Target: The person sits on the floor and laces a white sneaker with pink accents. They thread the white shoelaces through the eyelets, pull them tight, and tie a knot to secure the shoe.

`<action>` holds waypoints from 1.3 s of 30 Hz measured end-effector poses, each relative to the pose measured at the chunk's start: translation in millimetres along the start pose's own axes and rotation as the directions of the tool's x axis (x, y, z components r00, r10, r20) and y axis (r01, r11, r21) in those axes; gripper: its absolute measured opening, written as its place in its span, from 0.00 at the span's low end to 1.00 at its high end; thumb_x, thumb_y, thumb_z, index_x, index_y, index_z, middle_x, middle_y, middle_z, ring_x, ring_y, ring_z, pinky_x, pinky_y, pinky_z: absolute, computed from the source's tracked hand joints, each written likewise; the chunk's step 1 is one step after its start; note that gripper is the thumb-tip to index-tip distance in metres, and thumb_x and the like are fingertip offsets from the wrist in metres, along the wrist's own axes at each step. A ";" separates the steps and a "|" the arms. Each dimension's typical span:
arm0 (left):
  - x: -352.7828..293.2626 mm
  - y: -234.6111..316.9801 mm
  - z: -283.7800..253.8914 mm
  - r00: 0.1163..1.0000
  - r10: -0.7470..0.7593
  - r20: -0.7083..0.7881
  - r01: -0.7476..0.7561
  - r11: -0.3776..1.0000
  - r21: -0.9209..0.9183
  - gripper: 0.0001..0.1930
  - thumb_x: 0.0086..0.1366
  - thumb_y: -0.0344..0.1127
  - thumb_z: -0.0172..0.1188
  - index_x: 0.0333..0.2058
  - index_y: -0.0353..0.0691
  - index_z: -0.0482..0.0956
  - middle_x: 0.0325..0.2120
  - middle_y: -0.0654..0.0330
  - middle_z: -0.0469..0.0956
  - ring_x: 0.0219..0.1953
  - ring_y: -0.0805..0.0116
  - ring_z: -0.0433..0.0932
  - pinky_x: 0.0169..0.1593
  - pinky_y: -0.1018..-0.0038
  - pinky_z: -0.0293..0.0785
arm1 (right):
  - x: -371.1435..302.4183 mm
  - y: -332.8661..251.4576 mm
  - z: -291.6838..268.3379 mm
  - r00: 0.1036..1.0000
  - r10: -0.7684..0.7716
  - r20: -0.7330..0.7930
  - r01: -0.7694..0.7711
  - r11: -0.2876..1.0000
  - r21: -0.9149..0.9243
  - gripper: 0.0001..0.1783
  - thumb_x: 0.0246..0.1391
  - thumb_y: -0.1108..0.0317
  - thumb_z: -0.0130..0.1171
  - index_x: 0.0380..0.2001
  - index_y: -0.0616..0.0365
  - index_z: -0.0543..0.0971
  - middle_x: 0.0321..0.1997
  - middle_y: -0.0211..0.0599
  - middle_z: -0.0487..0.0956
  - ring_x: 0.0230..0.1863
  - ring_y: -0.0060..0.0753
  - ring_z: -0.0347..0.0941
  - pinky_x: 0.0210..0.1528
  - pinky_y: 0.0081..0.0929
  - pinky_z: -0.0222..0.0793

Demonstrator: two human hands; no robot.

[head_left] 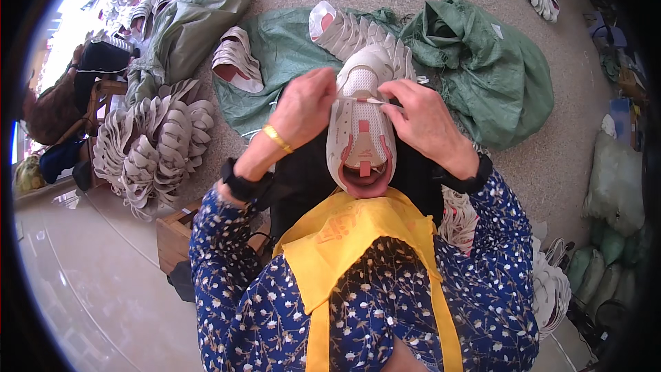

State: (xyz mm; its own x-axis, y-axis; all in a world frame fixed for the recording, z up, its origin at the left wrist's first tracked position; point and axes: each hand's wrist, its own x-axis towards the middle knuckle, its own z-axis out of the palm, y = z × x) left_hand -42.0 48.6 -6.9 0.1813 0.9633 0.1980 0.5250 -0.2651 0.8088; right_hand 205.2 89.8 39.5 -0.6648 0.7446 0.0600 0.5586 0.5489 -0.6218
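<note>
A white and pink shoe upper [341,139] lies in front of me, its pink-lined opening against my yellow apron [323,262]. A white shoelace [363,100] runs crosswise over its front part, between my two hands. My left hand [308,105] is closed beside the upper's left edge, with one end of the lace at its fingers. At the right edge, my right hand [421,116] pinches the lace's other end between thumb and fingers. Directly beyond the toe, a row of nested white uppers [344,34] rests on a green sack [279,45].
Another bulging green sack [506,83] stands at the far right, and a greyish-green one [203,24] at the far left. Piles of nested uppers [155,141] lie to the left. A wooden box [177,238] sits by my left elbow. Another person [58,103] is at the left rim.
</note>
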 end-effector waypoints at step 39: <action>-201.2 -149.8 -166.5 0.884 -0.144 -0.444 0.428 0.631 0.648 0.04 0.72 0.29 0.54 0.38 0.34 0.73 0.35 0.43 0.79 0.38 0.39 0.79 0.40 0.51 0.73 | -117.3 96.5 -65.4 0.891 0.410 -0.193 -0.409 0.911 0.047 0.07 0.62 0.79 0.58 0.40 0.66 0.84 0.32 0.41 0.83 0.22 0.27 0.79 0.26 0.24 0.73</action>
State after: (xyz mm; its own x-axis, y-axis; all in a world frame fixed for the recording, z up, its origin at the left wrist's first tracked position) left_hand -295.6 -98.4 -75.7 -0.2847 0.9090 0.3045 0.9471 0.2175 0.2361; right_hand 369.6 80.3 23.5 -0.2676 0.9622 -0.0509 0.7576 0.1775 -0.6281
